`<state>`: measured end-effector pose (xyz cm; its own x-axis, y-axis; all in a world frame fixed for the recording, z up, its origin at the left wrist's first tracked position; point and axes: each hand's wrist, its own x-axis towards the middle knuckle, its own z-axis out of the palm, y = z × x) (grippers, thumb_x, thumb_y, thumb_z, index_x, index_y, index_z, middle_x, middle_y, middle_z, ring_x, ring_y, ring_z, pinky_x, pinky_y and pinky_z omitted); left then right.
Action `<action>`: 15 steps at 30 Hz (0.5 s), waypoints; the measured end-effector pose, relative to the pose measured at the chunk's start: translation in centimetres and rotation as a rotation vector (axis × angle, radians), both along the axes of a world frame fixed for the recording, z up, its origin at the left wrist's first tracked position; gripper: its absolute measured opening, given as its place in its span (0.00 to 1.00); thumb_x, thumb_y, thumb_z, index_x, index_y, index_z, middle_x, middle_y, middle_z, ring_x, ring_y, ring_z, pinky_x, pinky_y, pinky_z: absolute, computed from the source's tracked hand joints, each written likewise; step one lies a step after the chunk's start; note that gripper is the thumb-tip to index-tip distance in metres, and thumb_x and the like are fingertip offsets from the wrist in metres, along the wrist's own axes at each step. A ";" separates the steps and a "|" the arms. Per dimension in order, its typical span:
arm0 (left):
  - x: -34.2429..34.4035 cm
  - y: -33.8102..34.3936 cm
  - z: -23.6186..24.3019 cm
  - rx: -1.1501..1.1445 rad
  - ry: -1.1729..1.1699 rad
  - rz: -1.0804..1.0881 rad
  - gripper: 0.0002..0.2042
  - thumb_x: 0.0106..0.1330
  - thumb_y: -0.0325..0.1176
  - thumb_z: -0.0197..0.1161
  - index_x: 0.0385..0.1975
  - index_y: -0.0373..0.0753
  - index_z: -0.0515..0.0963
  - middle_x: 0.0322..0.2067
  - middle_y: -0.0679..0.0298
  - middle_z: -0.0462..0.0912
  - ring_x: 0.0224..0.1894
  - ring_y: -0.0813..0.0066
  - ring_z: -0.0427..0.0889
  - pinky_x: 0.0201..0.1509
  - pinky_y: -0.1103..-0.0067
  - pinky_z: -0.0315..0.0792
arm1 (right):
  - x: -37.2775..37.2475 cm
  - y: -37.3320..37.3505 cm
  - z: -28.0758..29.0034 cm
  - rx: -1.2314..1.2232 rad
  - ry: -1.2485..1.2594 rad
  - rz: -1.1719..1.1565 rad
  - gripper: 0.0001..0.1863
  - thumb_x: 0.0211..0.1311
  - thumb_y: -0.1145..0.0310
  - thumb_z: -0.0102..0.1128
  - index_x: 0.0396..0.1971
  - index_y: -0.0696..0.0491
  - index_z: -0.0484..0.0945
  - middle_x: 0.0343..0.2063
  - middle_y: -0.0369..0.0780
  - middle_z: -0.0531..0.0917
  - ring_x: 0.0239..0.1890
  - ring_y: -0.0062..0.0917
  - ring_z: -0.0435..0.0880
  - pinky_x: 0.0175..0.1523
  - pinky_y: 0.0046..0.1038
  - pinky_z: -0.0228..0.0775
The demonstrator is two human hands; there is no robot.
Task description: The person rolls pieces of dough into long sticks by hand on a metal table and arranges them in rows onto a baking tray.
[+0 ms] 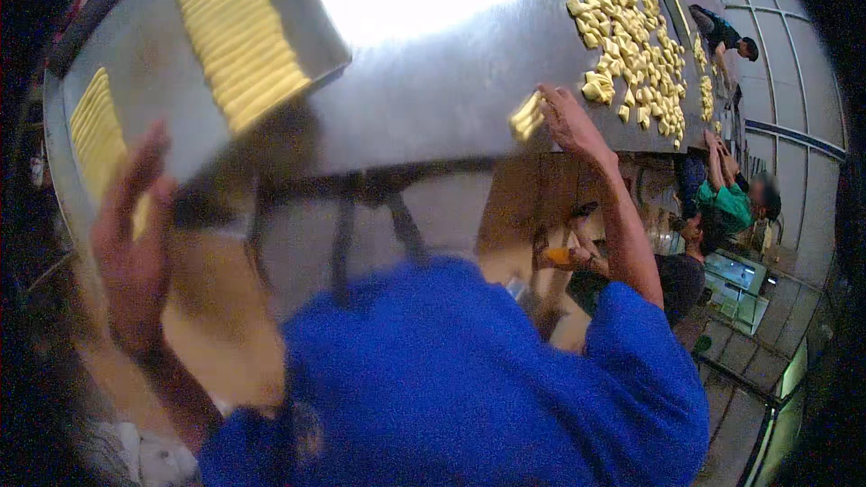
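My left hand (135,234), blurred, has its fingers apart over the near left part of a metal tray (162,63), beside a short row of pale yellow dough strips (95,117); whether it touches them I cannot tell. A longer row of similar strips (234,45) lies along the tray’s right part. My right hand (568,126) is closed on a few small dough pieces (528,117) near the front edge of the steel table (424,108), a little left of many scattered dough pieces (631,54).
Co-workers stand along the right: one in dark clothing at the far end (722,36), one in green (726,203), and a nearer one in dark clothing (672,280) with an orange item in hand. A dark metal frame (392,216) is under the table. A glass-topped case (731,289) stands at right.
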<state>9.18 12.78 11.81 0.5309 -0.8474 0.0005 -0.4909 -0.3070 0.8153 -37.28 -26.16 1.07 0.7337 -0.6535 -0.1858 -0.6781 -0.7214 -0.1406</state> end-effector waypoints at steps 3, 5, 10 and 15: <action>-2.3 -0.8 -0.4 -0.017 0.083 -0.055 0.20 0.70 0.26 0.60 0.62 0.38 0.74 0.59 0.58 0.78 0.61 0.67 0.76 0.68 0.72 0.66 | 0.4 0.0 -0.3 0.095 -0.089 -0.126 0.20 0.72 0.61 0.53 0.55 0.59 0.74 0.40 0.48 0.82 0.44 0.36 0.82 0.52 0.33 0.73; -3.4 -1.1 -0.4 0.020 0.095 -0.075 0.20 0.69 0.25 0.61 0.61 0.37 0.74 0.58 0.58 0.79 0.61 0.67 0.76 0.67 0.73 0.67 | 0.4 -0.6 0.2 0.324 -0.089 -0.311 0.19 0.70 0.60 0.58 0.53 0.58 0.75 0.37 0.42 0.82 0.39 0.26 0.80 0.47 0.29 0.73; -5.2 -2.2 0.0 -0.061 0.047 -0.070 0.17 0.68 0.26 0.63 0.56 0.37 0.78 0.53 0.59 0.82 0.56 0.69 0.80 0.63 0.73 0.71 | 0.0 -2.3 1.2 0.503 -0.052 -0.323 0.21 0.68 0.62 0.64 0.55 0.57 0.75 0.37 0.38 0.82 0.40 0.21 0.81 0.46 0.26 0.75; -8.1 -3.5 -0.8 -0.075 0.116 -0.173 0.14 0.71 0.30 0.59 0.54 0.34 0.79 0.53 0.59 0.82 0.58 0.68 0.77 0.67 0.75 0.65 | 1.0 -0.9 2.5 0.552 -0.251 -0.324 0.21 0.65 0.62 0.67 0.52 0.58 0.79 0.40 0.39 0.85 0.40 0.22 0.83 0.46 0.27 0.77</action>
